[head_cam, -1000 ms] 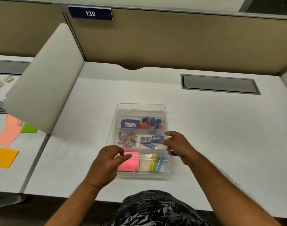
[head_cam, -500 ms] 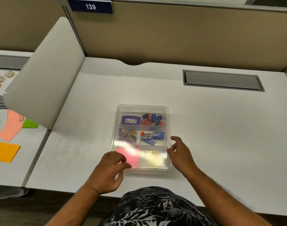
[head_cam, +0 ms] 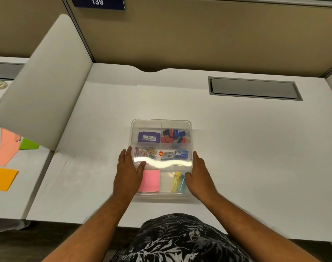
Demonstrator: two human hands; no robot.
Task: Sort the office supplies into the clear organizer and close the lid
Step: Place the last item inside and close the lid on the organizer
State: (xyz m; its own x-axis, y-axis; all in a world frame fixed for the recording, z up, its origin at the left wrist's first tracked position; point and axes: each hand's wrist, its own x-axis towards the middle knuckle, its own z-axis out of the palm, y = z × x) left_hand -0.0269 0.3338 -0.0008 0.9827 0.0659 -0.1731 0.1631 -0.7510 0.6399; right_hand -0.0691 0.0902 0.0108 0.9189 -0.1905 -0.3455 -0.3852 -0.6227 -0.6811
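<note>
Both hands have moved onto the clear organizer point(head_cam: 161, 157) and flattened out. A second ago the left hand point(head_cam: 128, 173) was curled over the near-left corner by the pink sticky notes point(head_cam: 149, 180); now it lies with fingers straight along the left edge, thumb over the lid. The right hand point(head_cam: 198, 176), earlier pinching at the stapler compartment and then lifted beside the box, now presses flat along the right edge.

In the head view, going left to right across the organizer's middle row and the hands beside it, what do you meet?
Left hand → coloured paper clips → small red item → grey stapler-like item → blue item → right hand, all within or flanking the clear organizer.
</note>
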